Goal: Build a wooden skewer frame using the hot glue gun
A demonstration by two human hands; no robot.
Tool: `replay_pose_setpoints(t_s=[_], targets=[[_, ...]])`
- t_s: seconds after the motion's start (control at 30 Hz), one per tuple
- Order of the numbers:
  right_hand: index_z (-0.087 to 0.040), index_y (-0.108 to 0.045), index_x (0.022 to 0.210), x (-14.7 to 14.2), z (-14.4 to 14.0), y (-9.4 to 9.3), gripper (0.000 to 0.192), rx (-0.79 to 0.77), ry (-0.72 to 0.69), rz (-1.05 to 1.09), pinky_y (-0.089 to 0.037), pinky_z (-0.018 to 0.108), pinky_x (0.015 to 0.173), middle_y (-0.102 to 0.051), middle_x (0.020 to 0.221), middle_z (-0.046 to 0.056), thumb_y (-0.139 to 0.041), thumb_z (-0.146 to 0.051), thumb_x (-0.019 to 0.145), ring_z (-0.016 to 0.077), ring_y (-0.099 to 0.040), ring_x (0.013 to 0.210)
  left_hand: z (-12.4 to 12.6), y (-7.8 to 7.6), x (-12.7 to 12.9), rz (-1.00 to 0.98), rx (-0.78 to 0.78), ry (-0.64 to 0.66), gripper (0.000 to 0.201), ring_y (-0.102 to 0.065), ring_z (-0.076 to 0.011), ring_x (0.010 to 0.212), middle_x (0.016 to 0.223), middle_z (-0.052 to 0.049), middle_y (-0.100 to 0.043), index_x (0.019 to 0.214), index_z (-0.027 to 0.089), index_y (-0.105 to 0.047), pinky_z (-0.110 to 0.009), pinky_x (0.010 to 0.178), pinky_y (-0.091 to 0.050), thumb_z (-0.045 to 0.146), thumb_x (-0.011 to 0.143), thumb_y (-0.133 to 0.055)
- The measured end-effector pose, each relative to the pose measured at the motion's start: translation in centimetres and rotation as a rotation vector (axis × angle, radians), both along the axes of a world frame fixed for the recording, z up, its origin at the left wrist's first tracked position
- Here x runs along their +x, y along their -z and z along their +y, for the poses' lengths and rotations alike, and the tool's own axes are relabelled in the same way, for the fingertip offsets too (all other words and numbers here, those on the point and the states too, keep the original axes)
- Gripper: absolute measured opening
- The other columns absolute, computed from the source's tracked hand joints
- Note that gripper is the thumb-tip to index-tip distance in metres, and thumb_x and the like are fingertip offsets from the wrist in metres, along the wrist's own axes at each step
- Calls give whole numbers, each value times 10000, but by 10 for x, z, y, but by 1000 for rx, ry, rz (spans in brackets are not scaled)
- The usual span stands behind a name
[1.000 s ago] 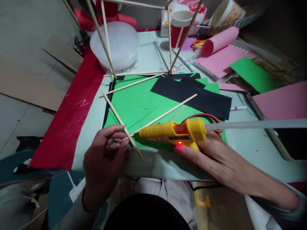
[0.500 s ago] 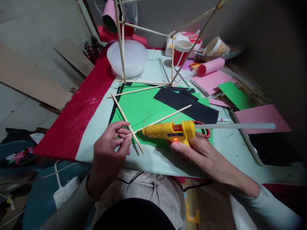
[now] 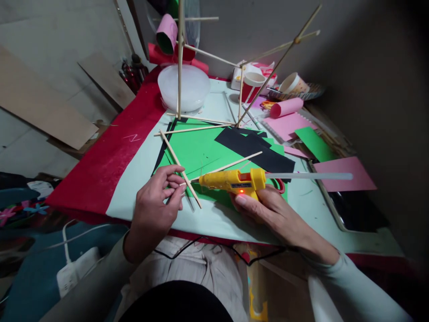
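Observation:
My right hand (image 3: 258, 208) is wrapped round a yellow hot glue gun (image 3: 231, 180), whose small red light glows. A long translucent glue stick (image 3: 308, 176) juts from its back. The gun's nozzle points left, close to where two thin wooden sticks cross. My left hand (image 3: 159, 194) pinches the near end of one wooden stick (image 3: 234, 163), which slants away to the upper right. Across it, right by my fingertips, lies a second wooden stick (image 3: 174, 155). Whether the nozzle touches the sticks I cannot tell.
A tall frame of joined sticks (image 3: 179, 67) rises at the back. Green paper (image 3: 197, 147) and black paper strips (image 3: 258, 147) lie beneath the sticks. Behind are a round plastic tub (image 3: 184, 87) and a red cup (image 3: 251, 87); a dark tablet (image 3: 355, 208) lies right.
The camera view has shifted a little, so the stick frame appears lower. Both hands keep their holds, and the glue gun stays by the crossing sticks.

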State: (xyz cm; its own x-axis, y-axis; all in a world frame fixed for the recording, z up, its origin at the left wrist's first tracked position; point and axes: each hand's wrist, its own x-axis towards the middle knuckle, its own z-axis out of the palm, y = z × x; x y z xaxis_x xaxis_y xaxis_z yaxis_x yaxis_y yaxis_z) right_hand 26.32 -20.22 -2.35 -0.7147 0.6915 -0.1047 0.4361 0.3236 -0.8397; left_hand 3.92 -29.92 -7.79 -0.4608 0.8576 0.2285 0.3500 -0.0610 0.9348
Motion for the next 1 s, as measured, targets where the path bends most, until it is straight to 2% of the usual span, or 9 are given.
replay_pose_setpoints(t_s=[0.3, 0.5, 0.77, 1.0], targets=[[-215, -577, 706, 4, -2, 4, 496, -19, -13, -72, -401, 311, 605, -507, 640, 21, -478, -589, 1015, 184, -497, 685, 2, -1, 2, 14, 23, 5, 256, -626, -98, 652, 854, -4, -631, 1147, 191, -641, -166, 489, -595, 177, 892, -660], [-219, -555, 714, 7, 0, 6, 539, -54, -10, -100, -349, 303, 547, -488, 631, 6, -450, -657, 1010, 156, -440, 612, 0, -1, 2, 28, 35, -4, 255, -636, -115, 700, 860, -9, -631, 1145, 192, -643, -173, 486, -599, 176, 891, -661], [-215, -542, 700, 6, -2, 7, 531, -68, 10, -106, -351, 309, 552, -496, 649, 17, -451, -640, 1006, 164, -444, 644, 0, 1, 2, 39, 26, -1, 280, -644, -122, 707, 868, -9, -637, 1161, 204, -643, -173, 471, -598, 165, 884, -655], [-225, -544, 666, 4, -1, 4, 533, 7, 16, -127, -415, 327, 623, -524, 677, 43, -466, -641, 990, 211, -523, 748, 0, 1, 2, 42, 18, -3, 269, -651, -130, 733, 885, -16, -655, 1164, 214, -646, -171, 478, -598, 181, 897, -650]])
